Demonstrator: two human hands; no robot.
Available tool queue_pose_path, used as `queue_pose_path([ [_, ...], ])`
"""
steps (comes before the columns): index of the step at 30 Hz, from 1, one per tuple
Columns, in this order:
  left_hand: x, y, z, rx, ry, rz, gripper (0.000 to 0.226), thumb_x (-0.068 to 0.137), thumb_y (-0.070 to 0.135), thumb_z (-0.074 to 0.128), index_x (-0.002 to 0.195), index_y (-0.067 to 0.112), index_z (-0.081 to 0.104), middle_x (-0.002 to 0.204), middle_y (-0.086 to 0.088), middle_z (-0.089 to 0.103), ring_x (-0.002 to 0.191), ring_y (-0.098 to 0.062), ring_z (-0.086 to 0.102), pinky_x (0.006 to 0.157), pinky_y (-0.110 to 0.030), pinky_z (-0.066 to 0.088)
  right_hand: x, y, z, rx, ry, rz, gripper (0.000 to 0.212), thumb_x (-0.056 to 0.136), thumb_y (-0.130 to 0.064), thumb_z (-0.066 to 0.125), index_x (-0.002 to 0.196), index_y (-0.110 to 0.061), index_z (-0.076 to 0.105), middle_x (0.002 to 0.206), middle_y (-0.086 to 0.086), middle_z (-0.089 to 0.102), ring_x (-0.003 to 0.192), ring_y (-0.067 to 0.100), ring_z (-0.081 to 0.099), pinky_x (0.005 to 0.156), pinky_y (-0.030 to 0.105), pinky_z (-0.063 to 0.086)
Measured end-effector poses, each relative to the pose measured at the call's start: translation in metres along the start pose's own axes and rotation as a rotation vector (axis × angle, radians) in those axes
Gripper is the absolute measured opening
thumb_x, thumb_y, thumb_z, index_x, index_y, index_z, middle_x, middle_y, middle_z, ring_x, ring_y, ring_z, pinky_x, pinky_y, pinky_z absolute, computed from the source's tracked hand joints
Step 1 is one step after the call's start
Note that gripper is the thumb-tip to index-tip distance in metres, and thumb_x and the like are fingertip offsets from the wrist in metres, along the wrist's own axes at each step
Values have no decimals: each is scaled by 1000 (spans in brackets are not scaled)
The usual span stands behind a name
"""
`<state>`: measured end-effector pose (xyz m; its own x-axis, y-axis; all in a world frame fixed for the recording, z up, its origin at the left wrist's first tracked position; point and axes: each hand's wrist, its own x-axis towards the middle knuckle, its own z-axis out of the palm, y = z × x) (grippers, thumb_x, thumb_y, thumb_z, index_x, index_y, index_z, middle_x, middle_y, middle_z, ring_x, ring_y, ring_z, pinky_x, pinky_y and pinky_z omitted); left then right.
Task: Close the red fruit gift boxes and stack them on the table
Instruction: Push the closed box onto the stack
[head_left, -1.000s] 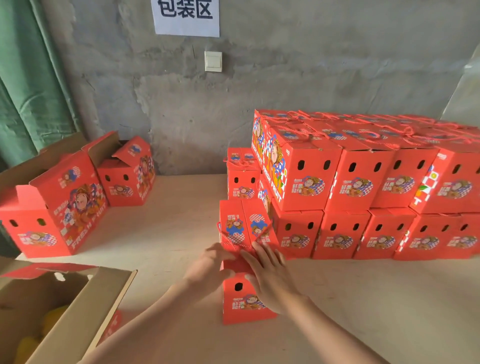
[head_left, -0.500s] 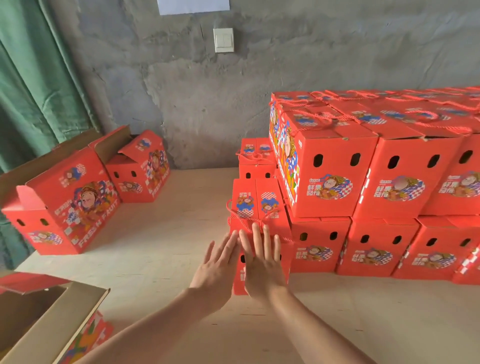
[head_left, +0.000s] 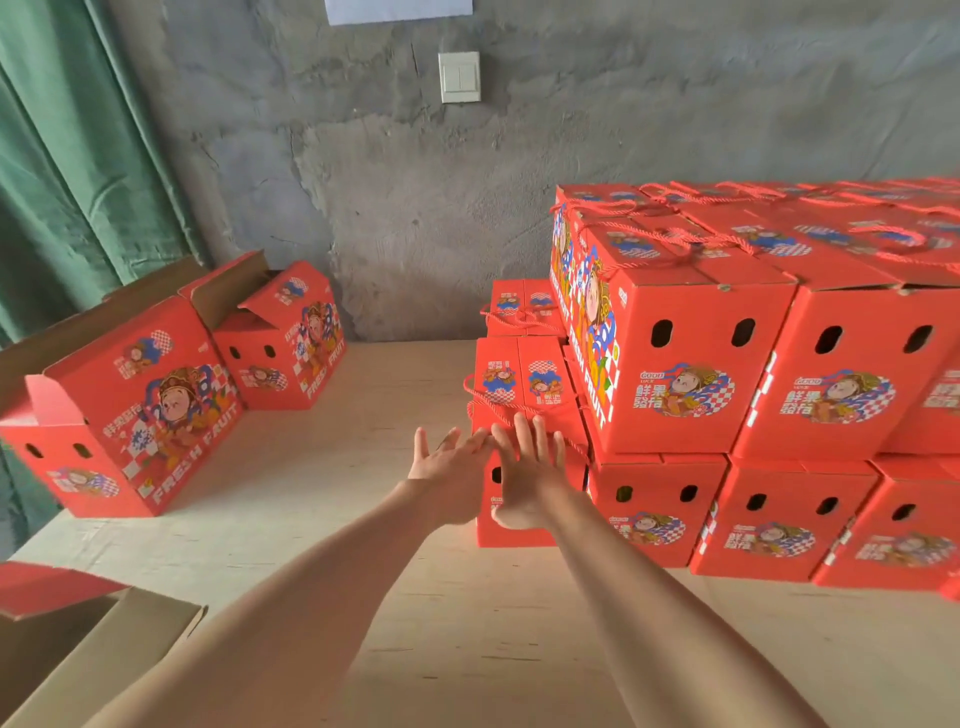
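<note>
One box (head_left: 523, 387) farther back, two hands (head_left: 448, 480) (head_left: 530, 470)

The left hand (head_left: 445, 480) and right hand (head_left: 529, 480), fingers (head_left: 523, 439) straight, press flat on the near face of a closed red gift box (head_left: 519, 384) on the table (head_left: 363, 431) beside the stack (head_left: 680, 364).

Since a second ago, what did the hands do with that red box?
Both hands slid the closed red box away from the person, toward the wall, beside the stack. The left hand and right hand went from lying over its top edge to flat, fingers straight, at its near end. The stack and the open boxes at the left stayed put.
</note>
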<state>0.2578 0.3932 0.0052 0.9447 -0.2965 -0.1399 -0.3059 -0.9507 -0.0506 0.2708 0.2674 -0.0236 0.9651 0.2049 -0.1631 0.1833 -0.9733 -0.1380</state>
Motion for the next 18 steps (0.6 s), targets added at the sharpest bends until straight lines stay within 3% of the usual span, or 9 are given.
queue_pose_path([
  [2, -10, -4, -4, 1, 76, -3, 64, 89, 8, 43, 148, 25, 23, 154, 6, 24, 144, -23, 18, 114, -55, -4, -4, -9, -17, 44, -41, 81, 90, 87, -19, 58, 151, -18, -6, 155, 15, -22, 141, 37, -25, 114, 49, -11],
  [3, -18, -7, -7, -18, 143, -4, 53, 91, 11, 44, 141, 24, 36, 146, 4, 38, 138, -20, 30, 115, -49, 0, -9, -19, -21, 83, 6, 111, 76, 89, -18, 55, 150, -12, 11, 157, 18, -7, 143, 40, -14, 116, 49, -3],
  [5, -40, -20, -13, -96, 293, -12, 37, 91, 12, 43, 125, 22, 53, 130, 4, 54, 122, -16, 47, 113, -35, 13, -24, -50, -18, 205, 212, 78, 43, 91, -14, 46, 132, -4, 44, 145, 19, 33, 141, 38, 17, 115, 42, 17],
  [6, -55, -28, -19, -148, 363, -21, 34, 91, 11, 43, 120, 21, 57, 124, 4, 59, 116, -16, 52, 108, -30, 20, -36, -69, -10, 319, 281, 22, 36, 91, -13, 43, 126, -5, 50, 135, 17, 45, 134, 34, 31, 110, 38, 26],
  [9, -112, -68, -37, -295, 525, -63, 24, 91, 12, 44, 101, 14, 66, 103, 0, 67, 93, -21, 60, 87, -28, 39, -75, -131, 11, 643, 126, -84, 36, 97, -28, 42, 123, -7, 54, 120, 14, 60, 114, 29, 55, 95, 33, 43],
  [12, -186, -119, -43, -441, 610, -163, 24, 92, 18, 46, 92, 9, 68, 89, -4, 68, 81, -23, 63, 72, -31, 48, -99, -182, 26, 850, -154, -103, 48, 96, -51, 39, 99, -9, 62, 90, 5, 61, 91, 22, 57, 80, 29, 41],
  [13, -212, -137, -41, -488, 635, -218, 22, 92, 16, 49, 92, 9, 69, 89, -4, 69, 80, -23, 64, 71, -32, 49, -106, -195, 28, 944, -228, -86, 53, 95, -54, 40, 101, -7, 62, 87, 3, 57, 84, 20, 55, 75, 29, 40],
  [15, -262, -170, -33, -562, 691, -347, 16, 90, 8, 55, 93, 11, 71, 88, -3, 71, 80, -22, 65, 71, -31, 50, -114, -220, 28, 1076, -335, -33, 54, 91, -56, 45, 116, -10, 58, 96, 1, 57, 80, 15, 54, 71, 28, 41],
  [18, -321, -199, -15, -600, 714, -476, 20, 89, 5, 58, 93, 18, 72, 88, 3, 72, 81, -17, 66, 71, -28, 48, -121, -254, 28, 1051, -299, 20, 62, 86, -55, 55, 130, -13, 45, 106, -2, 54, 91, 14, 53, 73, 27, 45],
])
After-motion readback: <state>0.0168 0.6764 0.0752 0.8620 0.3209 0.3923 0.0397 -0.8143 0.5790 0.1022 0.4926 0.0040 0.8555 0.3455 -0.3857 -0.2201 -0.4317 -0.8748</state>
